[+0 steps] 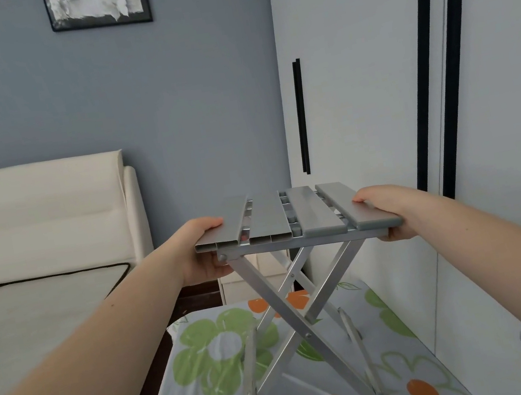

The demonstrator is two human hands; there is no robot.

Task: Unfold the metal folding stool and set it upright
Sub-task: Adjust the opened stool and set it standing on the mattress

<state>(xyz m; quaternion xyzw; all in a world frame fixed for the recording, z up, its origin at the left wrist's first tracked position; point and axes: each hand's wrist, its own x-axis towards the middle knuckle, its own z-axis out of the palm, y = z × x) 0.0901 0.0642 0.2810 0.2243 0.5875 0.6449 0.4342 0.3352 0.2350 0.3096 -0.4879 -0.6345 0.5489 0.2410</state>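
Observation:
The metal folding stool (286, 220) stands unfolded, its grey slatted seat level and its crossed aluminium legs spread, with its feet on the flower-patterned table cover (210, 356). My left hand (199, 253) grips the seat's left edge, thumb on top and fingers underneath. On the opposite edge my right hand (385, 210) holds on in the same way. The stool's far legs are partly hidden behind the near ones.
A white wardrobe (352, 76) with black handles rises just behind and to the right of the stool. A cream bed with a padded headboard (36, 216) lies to the left. Framed pictures (96, 3) hang on the grey-blue wall.

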